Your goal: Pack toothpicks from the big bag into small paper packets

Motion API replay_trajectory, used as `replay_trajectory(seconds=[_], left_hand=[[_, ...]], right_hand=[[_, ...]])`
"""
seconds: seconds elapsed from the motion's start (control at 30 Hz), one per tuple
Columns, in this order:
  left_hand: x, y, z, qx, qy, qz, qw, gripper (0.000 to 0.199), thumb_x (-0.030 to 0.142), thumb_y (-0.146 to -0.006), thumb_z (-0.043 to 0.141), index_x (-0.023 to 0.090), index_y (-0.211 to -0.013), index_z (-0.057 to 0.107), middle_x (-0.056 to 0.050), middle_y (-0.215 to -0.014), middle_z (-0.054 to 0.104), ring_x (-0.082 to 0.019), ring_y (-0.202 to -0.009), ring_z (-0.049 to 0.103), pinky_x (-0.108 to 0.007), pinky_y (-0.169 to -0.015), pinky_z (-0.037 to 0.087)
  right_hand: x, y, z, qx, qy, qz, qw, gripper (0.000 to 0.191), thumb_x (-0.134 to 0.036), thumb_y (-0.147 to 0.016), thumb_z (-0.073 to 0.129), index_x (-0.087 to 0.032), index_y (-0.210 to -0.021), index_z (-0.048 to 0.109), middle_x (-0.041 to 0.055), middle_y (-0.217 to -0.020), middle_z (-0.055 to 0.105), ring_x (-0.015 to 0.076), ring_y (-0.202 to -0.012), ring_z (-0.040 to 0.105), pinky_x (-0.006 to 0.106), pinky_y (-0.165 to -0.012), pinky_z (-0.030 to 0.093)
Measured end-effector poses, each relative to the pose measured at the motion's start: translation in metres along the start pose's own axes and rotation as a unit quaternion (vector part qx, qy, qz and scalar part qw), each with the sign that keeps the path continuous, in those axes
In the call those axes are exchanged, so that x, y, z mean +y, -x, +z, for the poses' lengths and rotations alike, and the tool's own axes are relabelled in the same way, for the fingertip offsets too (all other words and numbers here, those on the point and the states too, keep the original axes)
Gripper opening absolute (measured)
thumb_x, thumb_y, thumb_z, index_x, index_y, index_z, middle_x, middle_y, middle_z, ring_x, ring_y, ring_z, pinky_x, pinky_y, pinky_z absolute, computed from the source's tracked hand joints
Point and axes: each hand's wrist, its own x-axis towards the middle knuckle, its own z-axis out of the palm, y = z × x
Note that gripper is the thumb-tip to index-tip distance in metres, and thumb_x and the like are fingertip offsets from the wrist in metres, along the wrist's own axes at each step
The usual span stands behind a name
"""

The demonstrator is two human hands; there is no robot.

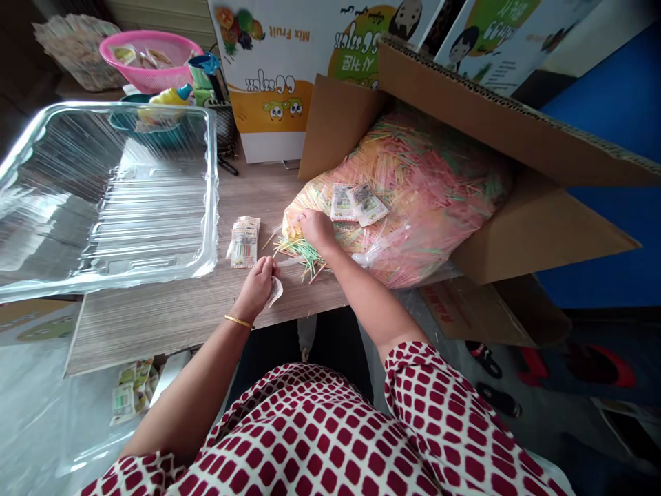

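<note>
My left hand [258,284] is closed around a small printed packet [275,292], whose curled end sticks out below the fingers. My right hand [317,230] is at the mouth of a large clear plastic bag [407,200] full of thin pink, yellow and green sticks. Its fingers are pinched together, and what they hold is hidden. Under that hand, loose coloured sticks [308,253] spill onto the table [180,313]. Two filled packets [365,204] lie on top of the bag. Left of my hands, a small stack of filled packets [244,242] rests on the table.
A clear plastic tray [211,207] takes up the table's left side. The big bag lies partly in an open cardboard box [542,231]. Behind stand printed cartons [273,89], a pink basket [149,77] and a teal bowl [124,122]. More packets [131,393] show below the table.
</note>
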Motion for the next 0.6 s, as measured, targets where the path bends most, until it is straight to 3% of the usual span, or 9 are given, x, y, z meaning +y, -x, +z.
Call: replay_trajectory(seconds=[0.17,0.27,0.4,0.5,0.6], left_hand=[[-0.005,0.013,-0.005,0.045,0.046,-0.038,0.997,0.028,0.045,-0.09,0.054,0.023,-0.076,0.044,-0.001,-0.069,0.046,-0.014,-0.057,0.042,-0.028,-0.054,0.035],[-0.007,0.018,-0.003,0.062,-0.092,0.011,0.994,0.03,0.047,-0.094,0.047,0.021,-0.08,0.05,0.0,-0.068,0.048,-0.013,-0.055,0.041,-0.026,-0.053,0.033],[0.0,0.016,0.002,0.018,-0.286,0.044,0.957,0.035,0.048,-0.097,0.043,0.019,-0.09,0.062,0.002,-0.061,0.048,-0.014,-0.054,0.043,-0.027,-0.056,0.03],[0.004,0.014,0.004,0.009,-0.352,0.062,0.934,0.034,0.045,-0.097,0.043,0.018,-0.091,0.064,0.001,-0.062,0.053,-0.016,-0.06,0.05,-0.028,-0.06,0.031],[0.005,0.016,0.005,-0.005,-0.378,0.076,0.923,0.036,0.046,-0.097,0.044,0.018,-0.101,0.066,-0.004,-0.077,0.066,-0.019,-0.073,0.059,-0.028,-0.066,0.035]], right_hand=[[0.006,-0.01,-0.008,0.018,-0.008,0.032,0.999,0.041,-0.027,-0.107,0.033,-0.013,-0.114,0.071,0.016,-0.112,0.073,0.0232,-0.099,0.065,0.031,-0.085,0.044],[0.007,-0.012,-0.012,0.006,-0.001,0.018,1.0,0.039,-0.025,-0.106,0.035,-0.011,-0.112,0.071,0.0167,-0.111,0.073,0.0235,-0.098,0.065,0.032,-0.085,0.044],[0.006,-0.006,-0.022,-0.015,-0.021,-0.011,1.0,0.025,-0.024,-0.1,0.048,-0.016,-0.102,0.072,0.0093,-0.104,0.074,0.0203,-0.091,0.064,0.028,-0.079,0.043],[0.008,-0.005,-0.035,-0.008,-0.067,-0.011,0.998,0.019,-0.027,-0.097,0.056,-0.017,-0.094,0.071,0.0059,-0.093,0.072,0.0184,-0.084,0.062,0.026,-0.074,0.043],[0.007,-0.01,-0.044,-0.014,-0.139,0.009,0.99,0.024,-0.029,-0.102,0.05,-0.015,-0.095,0.069,0.0049,-0.087,0.071,0.0162,-0.079,0.063,0.023,-0.069,0.043]])
